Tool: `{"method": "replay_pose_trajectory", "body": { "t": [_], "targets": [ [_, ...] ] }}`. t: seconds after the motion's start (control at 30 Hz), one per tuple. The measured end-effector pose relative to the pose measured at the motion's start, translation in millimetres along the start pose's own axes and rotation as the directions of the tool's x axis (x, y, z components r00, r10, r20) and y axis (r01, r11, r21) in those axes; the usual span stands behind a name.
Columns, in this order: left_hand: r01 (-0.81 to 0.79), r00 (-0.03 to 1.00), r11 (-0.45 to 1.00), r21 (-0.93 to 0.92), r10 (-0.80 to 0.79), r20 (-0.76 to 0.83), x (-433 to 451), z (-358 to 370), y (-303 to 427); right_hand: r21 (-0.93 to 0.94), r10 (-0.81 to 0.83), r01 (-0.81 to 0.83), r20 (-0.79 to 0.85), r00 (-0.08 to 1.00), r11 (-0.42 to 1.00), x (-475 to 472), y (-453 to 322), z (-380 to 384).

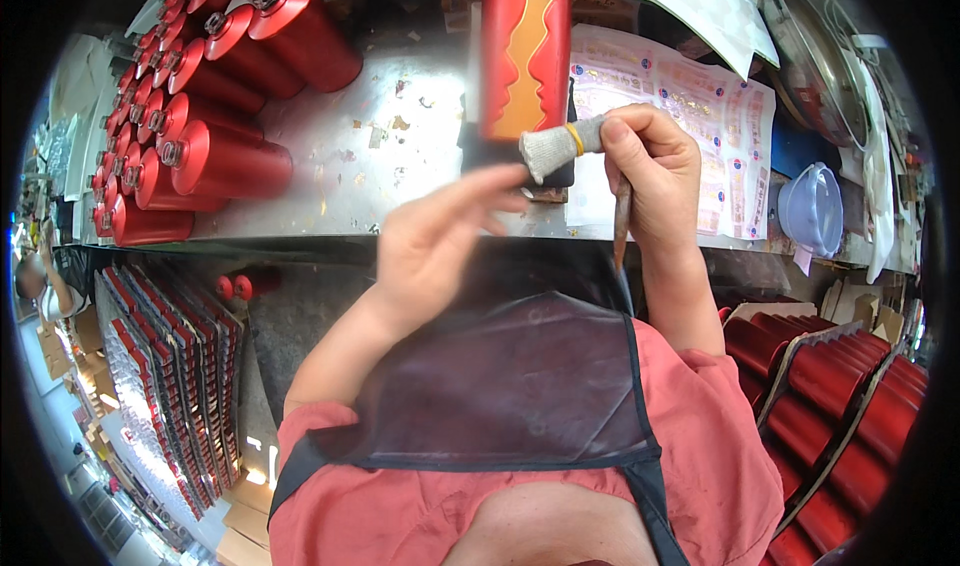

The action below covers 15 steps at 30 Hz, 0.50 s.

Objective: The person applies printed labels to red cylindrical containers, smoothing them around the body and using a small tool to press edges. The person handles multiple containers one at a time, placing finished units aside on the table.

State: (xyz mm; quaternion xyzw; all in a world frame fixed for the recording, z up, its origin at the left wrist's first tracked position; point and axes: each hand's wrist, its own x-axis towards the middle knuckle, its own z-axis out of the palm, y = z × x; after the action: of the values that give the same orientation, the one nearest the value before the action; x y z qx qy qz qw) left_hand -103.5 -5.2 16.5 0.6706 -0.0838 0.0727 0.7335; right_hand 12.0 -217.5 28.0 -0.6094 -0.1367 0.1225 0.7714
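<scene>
My left hand [431,243], blurred, is in front of the red bottle with its fingers stretched towards the right and apart. It appears to hold nothing. My right hand [658,172] pinches a grey knit finger sleeve [551,152], which is bound with a yellow rubber band and flares at its left end. Below the same hand hangs a brown pointed stick [622,221], its upper part hidden by the palm. Behind the sleeve, a red bottle [499,48] with a wavy orange, gold-edged panel lies on a dark rest [559,172] on the metal table [300,213].
Many red bottles [232,157] lie stacked on the left of the table. Printed transfer sheets [675,146] are spread at right, beside a pale blue plastic basket [810,209]. Racks of red bottles [817,386] stand low at right, and stacked trays [172,371] at left. Another person [56,288] is far left.
</scene>
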Motion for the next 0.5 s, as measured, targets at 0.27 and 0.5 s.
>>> {"method": "replay_pose_trajectory", "body": {
  "t": [0.27,0.5],
  "targets": [
    [-0.11,0.993,0.966,0.235,0.096,0.069,16.1,-0.4,7.7,-0.054,0.122,-0.115,0.141,0.983,0.992,-12.5,-11.4,3.8],
    [0.166,0.98,0.982,-0.085,-0.174,-0.093,9.3,18.6,20.6,-0.075,0.163,-0.156,0.097,0.982,0.985,-23.5,-11.3,7.9]
  ]
}}
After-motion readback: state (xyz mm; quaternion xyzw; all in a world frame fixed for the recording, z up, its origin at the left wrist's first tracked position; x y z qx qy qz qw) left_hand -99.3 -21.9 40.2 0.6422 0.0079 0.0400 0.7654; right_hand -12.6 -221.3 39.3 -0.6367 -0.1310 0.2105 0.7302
